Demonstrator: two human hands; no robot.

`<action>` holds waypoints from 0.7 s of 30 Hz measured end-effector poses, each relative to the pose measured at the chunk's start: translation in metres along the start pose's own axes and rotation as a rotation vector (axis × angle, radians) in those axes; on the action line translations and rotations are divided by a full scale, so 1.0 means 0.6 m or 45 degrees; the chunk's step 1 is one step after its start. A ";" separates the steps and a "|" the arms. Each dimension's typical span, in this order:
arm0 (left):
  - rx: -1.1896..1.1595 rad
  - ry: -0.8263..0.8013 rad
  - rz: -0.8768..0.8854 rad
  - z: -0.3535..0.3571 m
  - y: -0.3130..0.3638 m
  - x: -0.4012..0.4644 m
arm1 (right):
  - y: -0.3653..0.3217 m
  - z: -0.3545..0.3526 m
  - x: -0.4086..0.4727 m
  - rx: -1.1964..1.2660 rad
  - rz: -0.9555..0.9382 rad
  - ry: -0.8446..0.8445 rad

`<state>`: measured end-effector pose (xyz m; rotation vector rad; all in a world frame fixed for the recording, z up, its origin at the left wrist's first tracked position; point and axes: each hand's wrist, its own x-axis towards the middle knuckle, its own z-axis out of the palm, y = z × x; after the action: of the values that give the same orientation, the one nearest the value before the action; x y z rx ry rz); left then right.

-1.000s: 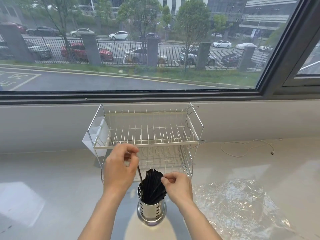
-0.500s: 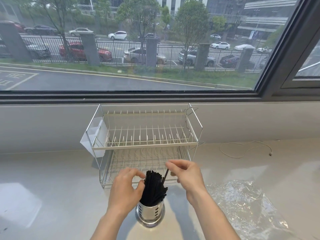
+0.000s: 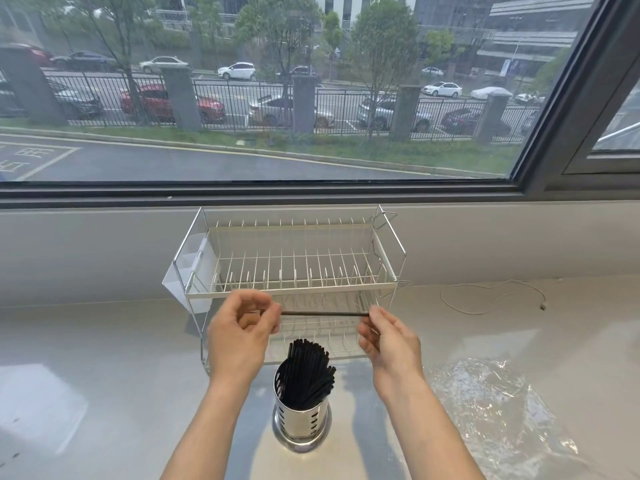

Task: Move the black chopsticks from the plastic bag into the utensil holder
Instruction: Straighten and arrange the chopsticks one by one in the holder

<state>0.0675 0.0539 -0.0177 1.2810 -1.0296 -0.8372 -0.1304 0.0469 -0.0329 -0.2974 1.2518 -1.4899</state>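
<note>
A shiny perforated metal utensil holder (image 3: 300, 424) stands on the counter between my forearms, holding several black chopsticks (image 3: 306, 374) that lean to the right. Above it, a single black chopstick (image 3: 322, 313) lies level in the air. My left hand (image 3: 239, 336) pinches its left end and my right hand (image 3: 389, 344) pinches its right end. The clear plastic bag (image 3: 498, 414) lies crumpled flat on the counter to the right; I see no chopsticks in it.
A two-tier wire dish rack (image 3: 294, 282) with a white side cup (image 3: 188, 271) stands just behind my hands against the wall under the window. A thin white cable (image 3: 491, 297) lies on the counter at the back right.
Both hands have risen from the holder's rim. One chopstick has come out of the bundle and is now held level between them.
</note>
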 end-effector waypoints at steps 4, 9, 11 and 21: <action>-0.505 0.063 -0.191 -0.006 0.006 0.003 | 0.040 -0.011 0.008 -0.219 0.120 -0.049; -0.694 -0.010 -0.263 -0.006 0.009 0.012 | 0.064 -0.016 0.005 -0.734 0.042 -0.100; -0.577 -0.051 -0.210 0.001 0.009 0.016 | 0.075 -0.016 0.004 -0.822 0.003 -0.126; 0.134 -0.006 0.162 -0.008 -0.027 0.017 | 0.105 -0.032 0.010 -1.246 -0.379 -0.129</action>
<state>0.0762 0.0440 -0.0323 1.2876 -1.1589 -0.6971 -0.1114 0.0633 -0.0941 -1.2243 1.8350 -0.9637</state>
